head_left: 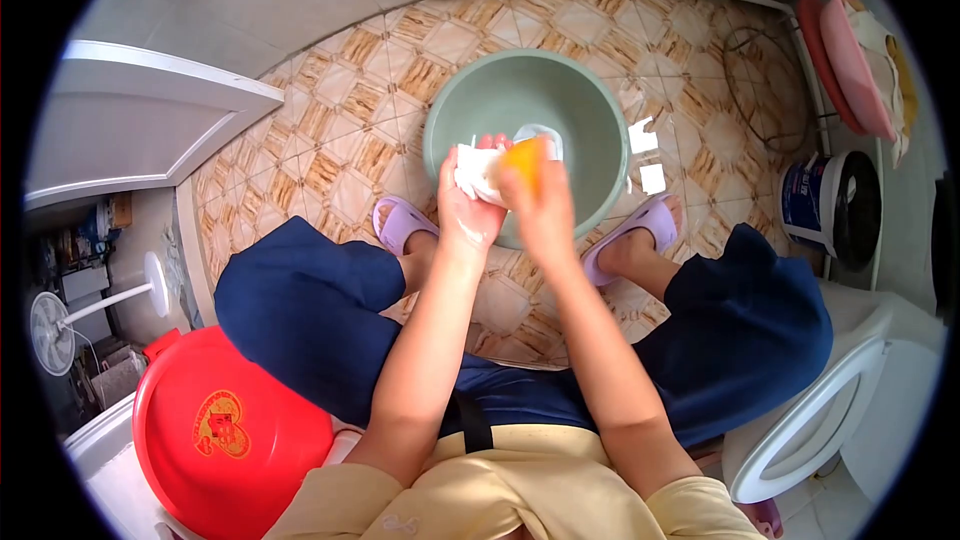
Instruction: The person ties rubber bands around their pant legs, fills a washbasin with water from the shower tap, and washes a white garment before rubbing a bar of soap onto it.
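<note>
Over a pale green basin (590,80) on the floor, both of my hands work close together. My left hand (470,218), palm up and wet, is closed around a bunched white cloth (474,172). An orange-yellow bar (527,162), which looks like soap, is gripped in my right hand (541,208) and pressed against the cloth. Motion blurs the bar and the right fingers. Inside the basin, behind the bar, lies a whitish thing (552,143), partly hidden, whose kind I cannot make out.
White scraps (652,178) lie right of the basin on the tiled floor. A red lidded bucket (270,440) stands at lower left, a toilet (800,430) at lower right. Pink basins (850,60) and a dark-topped tub (830,205) line the right wall. An open door (150,120) is left.
</note>
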### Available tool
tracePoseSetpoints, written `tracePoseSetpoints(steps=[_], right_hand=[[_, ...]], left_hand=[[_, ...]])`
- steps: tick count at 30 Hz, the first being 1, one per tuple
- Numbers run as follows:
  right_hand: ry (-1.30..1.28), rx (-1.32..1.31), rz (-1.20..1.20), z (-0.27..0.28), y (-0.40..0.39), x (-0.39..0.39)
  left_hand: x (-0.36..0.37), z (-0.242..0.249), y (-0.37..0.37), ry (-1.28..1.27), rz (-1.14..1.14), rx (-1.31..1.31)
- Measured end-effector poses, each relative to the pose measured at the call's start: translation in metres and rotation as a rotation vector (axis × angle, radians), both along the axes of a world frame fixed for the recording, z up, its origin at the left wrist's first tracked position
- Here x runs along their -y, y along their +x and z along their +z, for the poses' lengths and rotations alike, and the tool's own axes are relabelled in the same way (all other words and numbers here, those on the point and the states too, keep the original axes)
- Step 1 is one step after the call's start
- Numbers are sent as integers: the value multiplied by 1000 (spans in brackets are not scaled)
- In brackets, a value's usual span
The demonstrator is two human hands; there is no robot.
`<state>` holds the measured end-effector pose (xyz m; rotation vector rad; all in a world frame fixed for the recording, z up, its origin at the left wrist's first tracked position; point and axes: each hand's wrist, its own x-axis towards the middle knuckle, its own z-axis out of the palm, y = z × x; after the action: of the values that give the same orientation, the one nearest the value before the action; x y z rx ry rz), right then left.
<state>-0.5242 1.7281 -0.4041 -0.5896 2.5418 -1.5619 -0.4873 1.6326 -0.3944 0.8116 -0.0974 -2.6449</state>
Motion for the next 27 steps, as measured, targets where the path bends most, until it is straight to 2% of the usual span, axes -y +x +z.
tracePoseSetpoints(steps=[1, 2, 3, 4, 6, 7, 8, 11, 13, 14, 16, 17, 18, 20, 21, 23, 27], right_hand=[[171, -14, 120, 32, 16, 8], [342, -30, 240, 62, 29, 14], [318, -157, 220, 65, 35, 17], [319, -160, 220, 58, 29, 17], [320, 43, 50, 31, 4, 12], [327, 113, -26, 24, -6, 10], [328, 112, -20, 26, -5, 9], [382, -144, 118, 35, 16, 9], [369, -115, 119, 35, 12, 11], [355, -82, 120, 35, 10, 13], [326, -10, 118, 33, 6, 18], [351, -15, 64, 23, -5, 15], [331, 73, 16, 13, -17, 9], [-184, 834, 14, -3, -48, -11], [-182, 832, 10, -4, -49, -18], [-948, 1137, 21, 4, -48, -29], [-1081, 1139, 143, 19, -47, -22]], left_hand=[[4, 0, -1, 9, -30, 12], [8, -17, 5, 65, -90, -129], [7, -18, 8, 30, -171, -200], [6, -19, 12, -6, -253, -272], [-16, -8, 3, -132, -182, 92], [-21, -6, 4, -110, -181, 197], [-26, 6, 3, -71, -172, 210], [-15, -5, 8, -121, -174, -59], [-15, -5, 16, -227, -164, -174], [-14, -8, 14, -229, -164, -173], [-13, -18, 12, -91, -226, 141], [-17, -26, 12, -115, -199, 131], [-21, -13, 10, -134, -146, 104], [-15, -1, 7, -2, -145, 11], [-13, 5, 4, 1, -147, 9], [-11, 16, -2, 50, -42, 63], [-12, 28, -4, 112, 27, 124]])
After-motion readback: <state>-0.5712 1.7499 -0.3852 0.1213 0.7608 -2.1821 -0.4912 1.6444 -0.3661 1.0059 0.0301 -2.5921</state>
